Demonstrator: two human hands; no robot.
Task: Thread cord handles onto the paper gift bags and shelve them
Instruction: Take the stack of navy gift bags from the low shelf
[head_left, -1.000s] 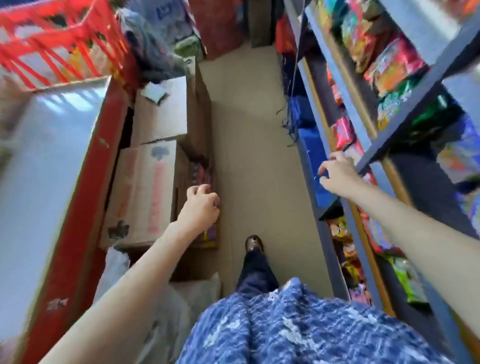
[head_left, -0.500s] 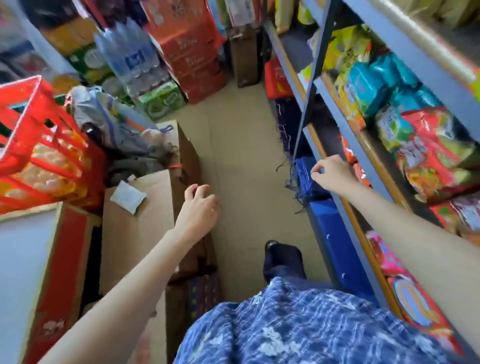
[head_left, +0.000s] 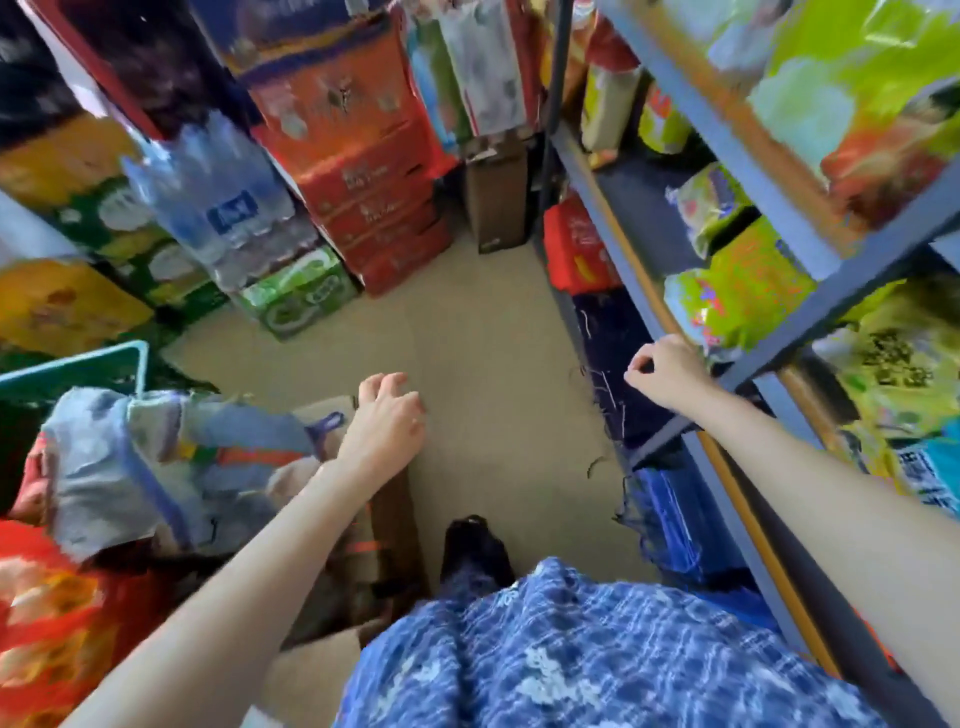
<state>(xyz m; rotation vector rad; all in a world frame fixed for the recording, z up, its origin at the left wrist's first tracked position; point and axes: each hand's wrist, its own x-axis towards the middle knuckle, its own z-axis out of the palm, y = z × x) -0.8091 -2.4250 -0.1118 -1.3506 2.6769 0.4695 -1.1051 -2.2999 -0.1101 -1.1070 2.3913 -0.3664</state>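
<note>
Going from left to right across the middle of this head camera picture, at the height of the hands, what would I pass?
Grey-and-blue bag → left hand → bare beige floor → dark blue gift bags with cord handles → right hand → blue-grey shelf rail → green and yellow snack packets.

blue bags (head_left: 670, 525), red cartons (head_left: 374, 208), beige floor (head_left: 467, 338)

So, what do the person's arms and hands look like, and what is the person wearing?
Both forearms are bare, with no sleeves showing. The left hand and the right hand wear no gloves; I see no watch or bracelet, and the blur hides any ring. Below them is a blue garment with a white pattern, and one dark shoe on the floor.
</note>
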